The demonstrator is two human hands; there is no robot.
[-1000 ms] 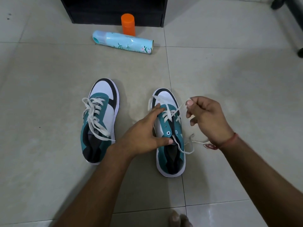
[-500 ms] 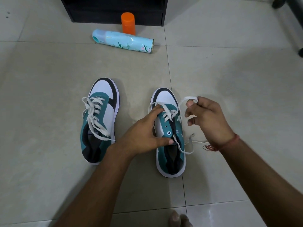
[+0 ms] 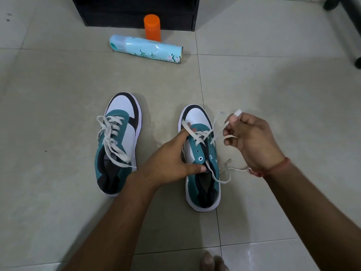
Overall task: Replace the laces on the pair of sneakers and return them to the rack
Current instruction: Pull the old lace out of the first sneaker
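Floor: pale tiles [image 3: 58,192] with grout lines, everything resting on them.
Rack: black unit [image 3: 136,12] at the far edge, only its base in view.
Left sneaker [image 3: 117,145]: teal, white and black, laced, toe pointing away – well apart from its mate.
Right sneaker [image 3: 201,159]: same colours, half laced; upper eyelets bare.
Left hand [image 3: 172,159]: fingers curled on the right sneaker, thumb at its collar, a fingertip on the crossed lace.
Right hand [image 3: 252,137]: pinching the white lace [image 3: 218,122] (a loop lifted beside the shoe).
Spray can [image 3: 146,48]: light blue, lying on its side near the rack.
Orange bottle [image 3: 152,27]: upright behind the can – contents cannot be told.
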